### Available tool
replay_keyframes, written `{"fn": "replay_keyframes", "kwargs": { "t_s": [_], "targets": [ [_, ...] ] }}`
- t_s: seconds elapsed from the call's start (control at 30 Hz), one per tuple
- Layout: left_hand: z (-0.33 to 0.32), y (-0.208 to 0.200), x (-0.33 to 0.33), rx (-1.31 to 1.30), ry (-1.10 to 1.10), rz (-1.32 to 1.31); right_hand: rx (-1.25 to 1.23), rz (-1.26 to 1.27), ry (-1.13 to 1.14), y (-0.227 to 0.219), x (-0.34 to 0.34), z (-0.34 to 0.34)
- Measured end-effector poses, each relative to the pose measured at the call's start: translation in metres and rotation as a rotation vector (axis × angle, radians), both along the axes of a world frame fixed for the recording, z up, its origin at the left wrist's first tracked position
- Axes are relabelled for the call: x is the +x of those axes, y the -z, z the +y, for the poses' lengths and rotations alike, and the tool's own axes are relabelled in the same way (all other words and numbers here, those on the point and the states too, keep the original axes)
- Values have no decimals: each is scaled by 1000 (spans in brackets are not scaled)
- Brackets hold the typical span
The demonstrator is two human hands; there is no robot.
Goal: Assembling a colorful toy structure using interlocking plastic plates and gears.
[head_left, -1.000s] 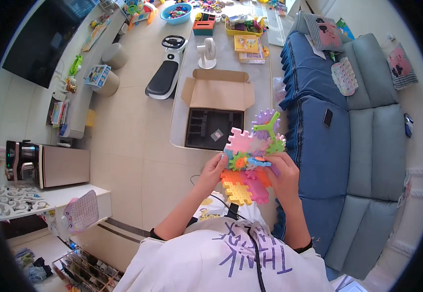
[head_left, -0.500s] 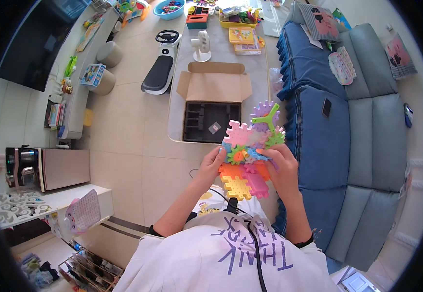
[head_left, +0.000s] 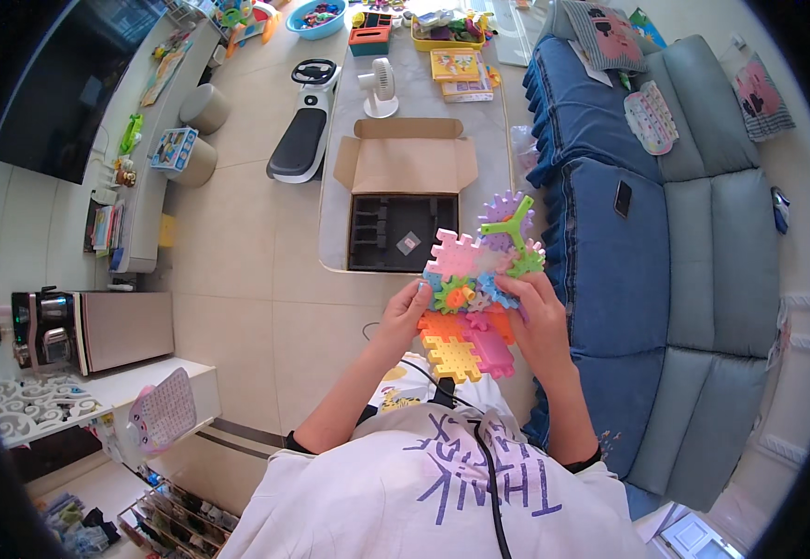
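Between my two hands, in front of my body, I hold a gear building toy (head_left: 456, 250) made of interlocking plastic plates and toothed wheels. My left hand (head_left: 406, 312) grips its left edge, thumb on the front. On the right side, my right hand (head_left: 539, 312) holds it with the thumb by a blue gear (head_left: 496, 291). A green gear (head_left: 451, 295) with an orange centre sits in the middle. Higher up, a green three-armed piece (head_left: 509, 224) lies over a purple gear (head_left: 495, 207). Yellow (head_left: 454, 358) and pink (head_left: 490, 352) plates form the lower end.
Beyond the toy, an open cardboard box (head_left: 403, 233) with a dark inside stands on the long table (head_left: 335, 244), near a white fan (head_left: 381, 89). A blue sofa (head_left: 610, 270) with a phone (head_left: 623, 198) runs along the right. At the left are a ride-on toy (head_left: 302, 135) and a cabinet (head_left: 144, 224).
My right thumb and fingers have shifted slightly at the blue gear, which now shows more. Both hands keep their hold on the toy. The surroundings have shifted slightly in the picture.
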State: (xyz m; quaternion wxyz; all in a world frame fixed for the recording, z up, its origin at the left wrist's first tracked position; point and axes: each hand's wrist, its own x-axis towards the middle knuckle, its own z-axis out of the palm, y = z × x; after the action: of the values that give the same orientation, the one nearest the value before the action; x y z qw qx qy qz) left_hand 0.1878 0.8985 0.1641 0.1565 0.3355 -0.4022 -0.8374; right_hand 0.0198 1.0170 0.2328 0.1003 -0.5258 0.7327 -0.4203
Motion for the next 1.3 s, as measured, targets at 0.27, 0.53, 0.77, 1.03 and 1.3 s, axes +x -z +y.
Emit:
{"fn": "replay_keyframes", "kwargs": {
  "t_s": [0.27,0.53,0.77,1.03,1.3],
  "targets": [
    [0,-6,-1,20,-10,-2,83,-62,39,-3,2,2],
    [-1,1,3,6,7,-17,60,-75,52,-1,3,1],
    [-2,-3,-2,10,0,-14,-20,4,56,-6,-2,-4],
    [-2,-1,4,-90,38,-28,0,7,41,3,-1,1],
    [1,-7,2,27,-2,-41,-41,86,49,-5,-3,6]
  ]
}}
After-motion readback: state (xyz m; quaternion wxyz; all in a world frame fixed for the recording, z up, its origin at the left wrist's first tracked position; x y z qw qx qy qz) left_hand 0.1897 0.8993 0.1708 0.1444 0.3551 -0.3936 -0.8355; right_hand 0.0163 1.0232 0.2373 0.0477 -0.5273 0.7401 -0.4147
